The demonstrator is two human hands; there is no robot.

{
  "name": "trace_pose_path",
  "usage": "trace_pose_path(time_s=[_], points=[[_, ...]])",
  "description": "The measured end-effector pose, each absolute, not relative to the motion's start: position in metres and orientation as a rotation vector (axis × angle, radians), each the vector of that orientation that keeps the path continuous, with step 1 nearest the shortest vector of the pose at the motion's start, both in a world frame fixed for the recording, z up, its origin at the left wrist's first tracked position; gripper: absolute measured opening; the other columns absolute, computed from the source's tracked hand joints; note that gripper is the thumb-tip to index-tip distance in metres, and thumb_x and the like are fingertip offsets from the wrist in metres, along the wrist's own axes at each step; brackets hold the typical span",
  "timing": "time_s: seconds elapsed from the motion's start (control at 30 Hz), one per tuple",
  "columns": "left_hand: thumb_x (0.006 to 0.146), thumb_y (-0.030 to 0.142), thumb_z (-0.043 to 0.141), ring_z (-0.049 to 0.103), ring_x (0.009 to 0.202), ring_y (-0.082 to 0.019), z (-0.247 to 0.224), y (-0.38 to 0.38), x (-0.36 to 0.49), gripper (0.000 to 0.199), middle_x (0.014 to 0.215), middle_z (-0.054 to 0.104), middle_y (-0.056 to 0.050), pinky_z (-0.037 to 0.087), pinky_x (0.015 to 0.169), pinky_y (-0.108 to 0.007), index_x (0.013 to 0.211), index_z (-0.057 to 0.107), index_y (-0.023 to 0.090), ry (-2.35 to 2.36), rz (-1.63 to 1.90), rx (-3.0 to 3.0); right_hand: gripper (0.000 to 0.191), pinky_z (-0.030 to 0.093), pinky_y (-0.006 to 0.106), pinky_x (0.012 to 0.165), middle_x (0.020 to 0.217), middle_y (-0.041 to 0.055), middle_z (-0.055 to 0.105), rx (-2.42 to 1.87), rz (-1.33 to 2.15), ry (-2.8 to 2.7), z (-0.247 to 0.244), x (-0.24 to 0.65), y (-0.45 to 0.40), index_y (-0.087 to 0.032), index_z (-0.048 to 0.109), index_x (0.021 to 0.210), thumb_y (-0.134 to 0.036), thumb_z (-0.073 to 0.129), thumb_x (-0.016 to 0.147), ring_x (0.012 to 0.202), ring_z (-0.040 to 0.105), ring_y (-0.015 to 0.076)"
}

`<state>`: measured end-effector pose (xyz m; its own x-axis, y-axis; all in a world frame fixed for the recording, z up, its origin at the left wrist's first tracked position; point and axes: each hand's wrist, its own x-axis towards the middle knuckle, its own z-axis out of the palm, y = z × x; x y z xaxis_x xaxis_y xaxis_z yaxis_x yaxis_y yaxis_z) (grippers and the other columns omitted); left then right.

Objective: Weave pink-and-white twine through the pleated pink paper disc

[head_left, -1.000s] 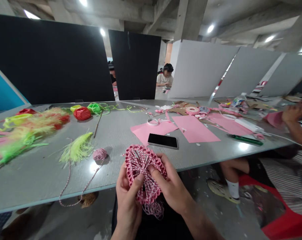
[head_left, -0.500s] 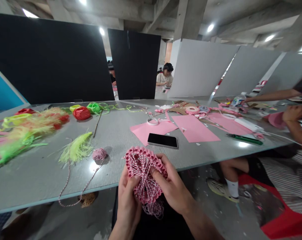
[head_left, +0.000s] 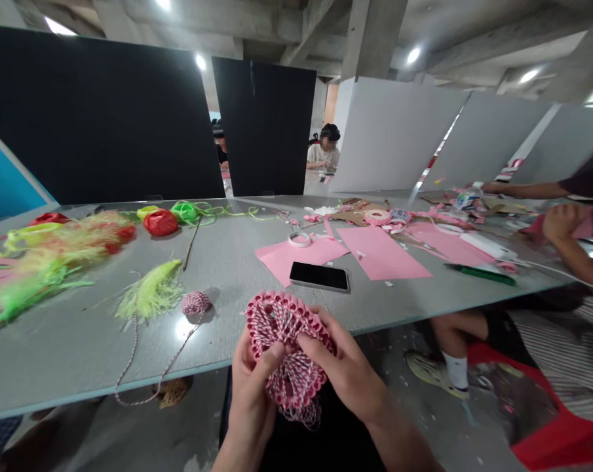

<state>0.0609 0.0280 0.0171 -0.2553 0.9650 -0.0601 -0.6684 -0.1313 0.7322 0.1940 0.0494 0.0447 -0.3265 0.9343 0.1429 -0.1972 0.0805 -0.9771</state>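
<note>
Between my hands, just off the table's near edge, is a round pink ring woven with red-and-white twine (head_left: 296,377); the strands cross toward its middle. My left hand (head_left: 257,373) grips the left side, thumb on the strands near the centre. My right hand (head_left: 343,364) grips the right side, its thumb also pressing in by the centre. Fingers behind the ring are hidden. A loose bundle of twine (head_left: 303,414) hangs under it. On the table to the left lies a small ball of the same twine (head_left: 195,303), its strand looping past the edge.
A phone (head_left: 320,276), pink paper sheets (head_left: 382,252) and a tape roll (head_left: 299,240) lie ahead. Green fringe (head_left: 151,292) and a red yarn ball (head_left: 160,223) are at left. A green cutter (head_left: 480,274) lies at right, near another person's hand (head_left: 564,223).
My thumbs have shifted on the strands, the left one up toward the centre. The ring has tilted slightly. At right, the other person's arms have moved.
</note>
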Motion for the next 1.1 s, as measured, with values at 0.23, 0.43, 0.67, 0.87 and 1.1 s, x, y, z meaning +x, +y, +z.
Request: trace_pose_path(time_s=[0.23,0.43,0.67,0.87,1.1], points=[[0.076,0.038,0.093,0.071,0.071,-0.018,0.008,0.032,0.053,0.034,0.079,0.073,0.0,0.062,0.079,-0.032,0.1,0.077,0.02,0.764,1.661,0.536,0.04,0.056,0.043,0.104,0.123,0.0058,0.077,-0.72,1.517,-1.312,0.039,0.191,0.052,-0.028,0.061,0.129,-0.038,0.079,0.094,0.111,0.073,0.0233],[0.076,0.032,0.096,0.08,0.087,-0.024,0.011,0.033,0.054,0.057,0.107,0.083,-0.008,0.065,0.082,-0.033,0.127,0.074,0.022,0.763,1.605,0.644,0.044,0.056,0.045,0.102,0.12,0.0066,0.077,-0.843,1.453,-1.326,0.037,0.195,0.059,-0.026,0.061,0.128,-0.037,0.08,0.09,0.111,0.074,0.0254],[0.073,0.032,0.099,0.081,0.088,-0.023,0.009,0.033,0.048,0.055,0.105,0.084,-0.007,0.063,0.084,-0.031,0.123,0.076,0.022,0.787,1.584,0.525,0.034,0.057,0.041,0.098,0.114,0.0049,0.079,-0.889,1.447,-1.31,0.036,0.191,0.06,-0.024,0.067,0.118,-0.039,0.08,0.09,0.105,0.073,0.0238],[0.069,0.033,0.101,0.081,0.097,-0.027,0.008,0.032,0.048,0.06,0.111,0.084,-0.009,0.064,0.09,-0.035,0.124,0.077,0.022,0.778,1.587,0.479,0.033,0.057,0.038,0.097,0.111,0.0035,0.078,-0.887,1.479,-1.279,0.033,0.191,0.062,-0.024,0.066,0.118,-0.039,0.08,0.092,0.106,0.073,0.023],[0.079,0.037,0.095,0.081,0.101,-0.027,0.005,0.036,0.048,0.055,0.113,0.084,-0.01,0.064,0.094,-0.037,0.129,0.077,0.022,0.73,1.586,0.595,0.03,0.057,0.038,0.096,0.111,0.0032,0.077,-0.874,1.454,-1.316,0.031,0.194,0.062,-0.026,0.064,0.12,-0.039,0.077,0.096,0.104,0.072,0.0227]])
